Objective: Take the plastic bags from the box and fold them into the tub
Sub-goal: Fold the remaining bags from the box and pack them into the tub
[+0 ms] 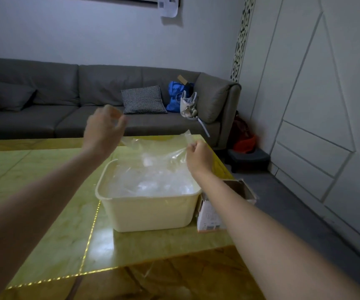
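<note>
A cream plastic tub stands on the table with several clear plastic bags lying in it. A clear plastic bag is stretched in the air above the tub's far side. My right hand pinches its right edge. My left hand is raised higher at the bag's left end, blurred, with fingers curled; its grip on the film is not plain. A cardboard box stands right of the tub, partly behind my right forearm.
The yellow-green table has a gold strip and ends close behind the tub and just right of the box. A grey sofa with a checked cushion and bags runs behind. Grey floor and a white wall lie right.
</note>
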`<action>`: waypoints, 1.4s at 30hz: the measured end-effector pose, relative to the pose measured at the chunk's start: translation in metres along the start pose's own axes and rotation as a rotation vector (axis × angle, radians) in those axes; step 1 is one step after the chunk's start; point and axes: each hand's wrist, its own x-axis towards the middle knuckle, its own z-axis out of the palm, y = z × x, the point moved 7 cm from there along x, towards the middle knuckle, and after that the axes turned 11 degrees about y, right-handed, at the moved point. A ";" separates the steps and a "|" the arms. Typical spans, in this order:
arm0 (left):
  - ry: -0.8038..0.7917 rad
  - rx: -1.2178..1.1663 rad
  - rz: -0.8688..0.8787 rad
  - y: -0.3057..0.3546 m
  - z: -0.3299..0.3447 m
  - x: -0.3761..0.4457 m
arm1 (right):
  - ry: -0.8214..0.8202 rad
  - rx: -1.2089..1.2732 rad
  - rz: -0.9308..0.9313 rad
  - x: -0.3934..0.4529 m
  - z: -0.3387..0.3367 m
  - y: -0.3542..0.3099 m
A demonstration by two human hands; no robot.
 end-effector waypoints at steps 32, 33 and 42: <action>-1.117 0.632 0.242 -0.065 0.105 -0.085 | -0.703 -1.245 -0.726 -0.035 0.069 0.015; -1.082 0.579 0.195 -0.064 0.099 -0.080 | -0.657 -1.235 -0.753 -0.033 0.063 0.009; -0.622 0.065 0.225 0.031 0.077 -0.059 | -0.484 -0.814 -0.543 -0.001 -0.019 -0.013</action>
